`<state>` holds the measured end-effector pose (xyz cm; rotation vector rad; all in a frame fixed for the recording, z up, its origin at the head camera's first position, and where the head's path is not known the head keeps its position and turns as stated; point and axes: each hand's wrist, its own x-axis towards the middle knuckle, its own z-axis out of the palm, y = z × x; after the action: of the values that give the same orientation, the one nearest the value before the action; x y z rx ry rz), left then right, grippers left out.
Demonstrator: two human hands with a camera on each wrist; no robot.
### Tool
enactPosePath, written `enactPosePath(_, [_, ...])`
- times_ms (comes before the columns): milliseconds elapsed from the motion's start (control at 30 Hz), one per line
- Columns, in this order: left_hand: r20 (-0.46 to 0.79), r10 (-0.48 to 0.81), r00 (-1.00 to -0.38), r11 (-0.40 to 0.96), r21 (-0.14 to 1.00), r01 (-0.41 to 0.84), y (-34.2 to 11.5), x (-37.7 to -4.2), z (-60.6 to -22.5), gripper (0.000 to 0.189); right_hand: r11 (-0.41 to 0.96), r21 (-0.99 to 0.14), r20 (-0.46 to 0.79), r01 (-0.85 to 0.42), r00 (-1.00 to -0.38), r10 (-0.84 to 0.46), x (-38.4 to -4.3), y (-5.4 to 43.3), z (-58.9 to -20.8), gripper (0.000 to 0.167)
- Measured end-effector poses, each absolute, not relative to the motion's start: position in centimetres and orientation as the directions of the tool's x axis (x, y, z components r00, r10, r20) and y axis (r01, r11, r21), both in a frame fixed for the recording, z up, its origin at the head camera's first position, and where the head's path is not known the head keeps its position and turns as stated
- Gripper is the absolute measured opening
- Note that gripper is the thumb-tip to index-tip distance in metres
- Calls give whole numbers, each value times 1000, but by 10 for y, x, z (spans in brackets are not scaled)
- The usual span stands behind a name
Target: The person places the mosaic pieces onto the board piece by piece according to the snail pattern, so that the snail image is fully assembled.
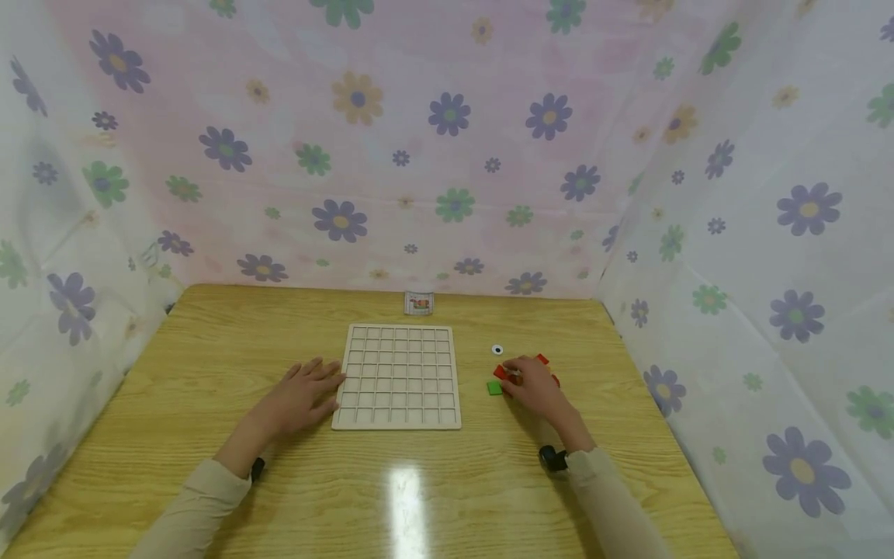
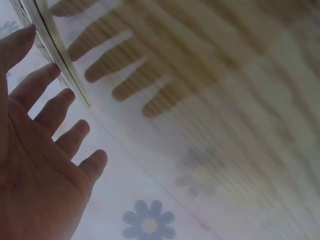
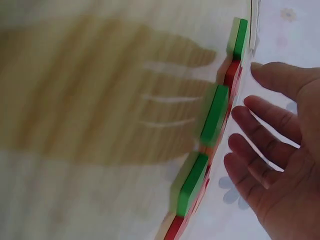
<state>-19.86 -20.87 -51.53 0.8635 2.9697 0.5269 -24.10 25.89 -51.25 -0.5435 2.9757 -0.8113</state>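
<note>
A pale wooden grid board (image 1: pixel 396 378) with rows of square recesses lies flat on the table. Beside its left edge my left hand (image 1: pixel 296 397) is spread, fingertips right at the rim; the left wrist view shows its fingers apart with nothing between them. My right hand (image 1: pixel 538 388) hovers low over a small cluster of coloured tiles to the right of the board, partly hiding them. Around its fingers show a green square tile (image 1: pixel 494 387) and a red tile (image 1: pixel 500 372). In the right wrist view, thick green tiles (image 3: pixel 215 115) stand close to the loosely bent fingertips, which hold nothing.
A white disc with a dark centre (image 1: pixel 497 350) lies just beyond the right hand. Behind the board, at the table's back edge, is a small picture card (image 1: pixel 419 303). Flower-patterned cloth (image 1: pixel 447 171) walls in the wood-grain table (image 1: pixel 335 497) at the back and both sides.
</note>
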Motion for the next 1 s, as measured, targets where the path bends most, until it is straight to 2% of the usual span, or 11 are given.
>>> enactPosePath(267, [78, 515, -854, 795, 329, 509, -210, -198, -515, 53, 863, -409, 36, -296, -951, -309, -256, 248, -513, 26])
enactPosePath(433, [65, 507, -860, 796, 348, 496, -210, -198, -513, 55, 862, -404, 33, -306, -947, -321, -260, 245, -509, 21])
enactPosePath(833, [12, 483, -876, 812, 367, 453, -211, -198, -509, 58, 854, -444, 17, -271, -955, -295, -263, 244, -509, 19])
enactPosePath(1000, [-2, 479, -878, 818, 363, 446, -210, -198, -509, 59, 866, -422, -3, -270, -954, -299, -265, 244, -509, 19])
